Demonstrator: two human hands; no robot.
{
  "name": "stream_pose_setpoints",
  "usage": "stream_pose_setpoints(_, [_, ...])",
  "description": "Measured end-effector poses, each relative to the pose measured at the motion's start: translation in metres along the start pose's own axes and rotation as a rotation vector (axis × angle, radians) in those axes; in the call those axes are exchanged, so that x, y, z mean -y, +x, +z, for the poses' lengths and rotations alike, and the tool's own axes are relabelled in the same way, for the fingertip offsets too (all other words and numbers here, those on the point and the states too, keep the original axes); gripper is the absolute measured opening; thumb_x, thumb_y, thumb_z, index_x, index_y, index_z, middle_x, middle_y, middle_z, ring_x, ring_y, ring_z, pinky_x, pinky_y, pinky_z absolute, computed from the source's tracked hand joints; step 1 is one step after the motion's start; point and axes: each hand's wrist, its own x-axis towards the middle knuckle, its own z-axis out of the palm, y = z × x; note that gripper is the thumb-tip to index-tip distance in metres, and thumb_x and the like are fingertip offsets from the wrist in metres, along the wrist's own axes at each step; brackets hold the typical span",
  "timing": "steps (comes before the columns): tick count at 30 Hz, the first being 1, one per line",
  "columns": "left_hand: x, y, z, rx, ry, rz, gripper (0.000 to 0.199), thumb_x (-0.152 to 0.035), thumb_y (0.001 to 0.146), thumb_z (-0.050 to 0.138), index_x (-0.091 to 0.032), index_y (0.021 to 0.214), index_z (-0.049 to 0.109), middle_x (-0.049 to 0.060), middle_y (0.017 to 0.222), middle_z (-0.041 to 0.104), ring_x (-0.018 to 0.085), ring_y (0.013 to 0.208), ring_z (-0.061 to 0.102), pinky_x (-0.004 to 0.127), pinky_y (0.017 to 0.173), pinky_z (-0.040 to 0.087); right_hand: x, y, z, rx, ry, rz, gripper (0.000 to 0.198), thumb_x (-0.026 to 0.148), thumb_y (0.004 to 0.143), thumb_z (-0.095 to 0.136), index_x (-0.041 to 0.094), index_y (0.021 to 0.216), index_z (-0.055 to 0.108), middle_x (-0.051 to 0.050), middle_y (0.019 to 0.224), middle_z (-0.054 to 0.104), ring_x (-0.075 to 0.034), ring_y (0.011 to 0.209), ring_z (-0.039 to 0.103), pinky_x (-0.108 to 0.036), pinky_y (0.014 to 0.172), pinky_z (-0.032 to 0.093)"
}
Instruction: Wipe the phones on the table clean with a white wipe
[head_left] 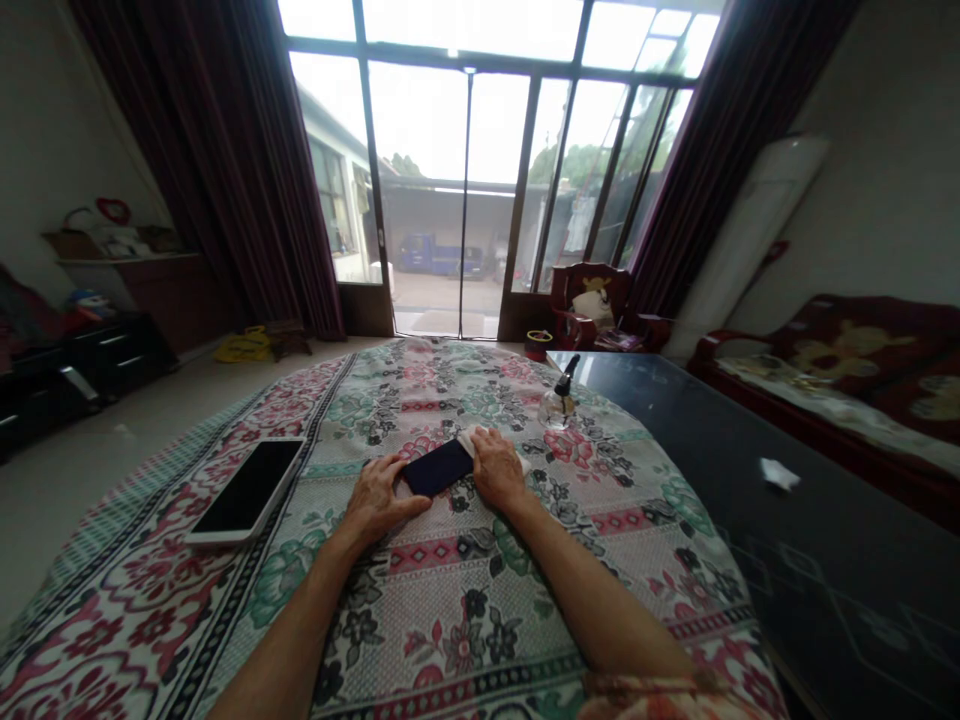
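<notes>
A dark smartphone (pixel 439 468) lies flat on the patterned tablecloth (pixel 442 640), slightly tilted across my view. My left hand (pixel 381 497) grips its left end, with the thumb along the near edge and the fingers at the far side. Under my right hand (pixel 496 470) is a white cloth (pixel 466 440), pressed against the phone's right end; most of the cloth is hidden by the fingers. Beyond the right hand stands a clear spray bottle (pixel 559 405) with a black nozzle. To the left rests a white tablet (pixel 251 490) with a dark screen.
A dark glossy table (pixel 750 440) adjoins on the right, with a crumpled white tissue (pixel 780 474) on it. Behind it are a wooden armchair (pixel 592 300) and a wooden sofa (pixel 840 360). Glass doors (pixel 450 200) stand ahead between dark curtains. A black cabinet (pixel 112 360) is at left.
</notes>
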Motion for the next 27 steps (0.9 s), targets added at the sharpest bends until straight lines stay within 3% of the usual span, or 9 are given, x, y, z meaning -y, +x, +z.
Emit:
stream_pose_setpoints(3, [-0.001,0.0,0.0,-0.002,0.001,-0.007,0.067,-0.051,0.063,0.073,-0.013,0.118,0.063,0.015,0.129,0.058,0.033,0.123,0.049,0.044,0.108,0.035,0.013,-0.008,0.002,0.036,0.011,-0.088,0.044,0.013,0.089,0.04,0.014,0.13,0.054,-0.01,0.141,0.049,-0.027,0.133,0.037,-0.042,0.109,0.026])
stream_pose_setpoints(10, [-0.003,0.0,0.002,-0.04,-0.008,0.001,0.06,-0.048,0.062,0.072,-0.017,0.113,0.065,0.013,0.126,0.061,0.032,0.12,0.052,0.045,0.105,0.037,0.045,-0.02,0.006,0.162,0.16,-0.444,0.041,0.017,0.09,0.042,0.019,0.129,0.055,-0.006,0.14,0.051,-0.022,0.13,0.041,-0.038,0.107,0.03])
stream_pose_setpoints(13, [-0.003,0.0,0.003,-0.04,0.001,0.009,0.059,-0.048,0.064,0.07,-0.016,0.113,0.065,0.014,0.126,0.061,0.032,0.119,0.053,0.043,0.105,0.038,0.048,-0.02,0.007,0.202,0.212,-0.512,0.042,0.017,0.09,0.043,0.019,0.13,0.054,-0.006,0.139,0.052,-0.02,0.129,0.042,-0.037,0.106,0.032])
stream_pose_setpoints(19, [-0.002,-0.001,0.001,-0.024,0.006,0.004,0.064,-0.05,0.062,0.072,-0.016,0.116,0.064,0.013,0.128,0.059,0.032,0.121,0.051,0.044,0.107,0.036,0.03,-0.007,0.006,0.142,0.187,-0.403,0.039,0.014,0.092,0.039,0.019,0.126,0.057,-0.006,0.138,0.053,-0.021,0.128,0.043,-0.037,0.106,0.032])
stream_pose_setpoints(27, [-0.001,-0.001,-0.001,-0.004,-0.011,0.0,0.065,-0.053,0.064,0.072,-0.017,0.117,0.063,0.012,0.13,0.058,0.032,0.123,0.05,0.044,0.108,0.035,-0.003,0.002,-0.006,0.019,0.034,-0.038,0.038,0.01,0.089,0.039,0.018,0.119,0.06,-0.008,0.136,0.054,-0.022,0.124,0.046,-0.035,0.104,0.032])
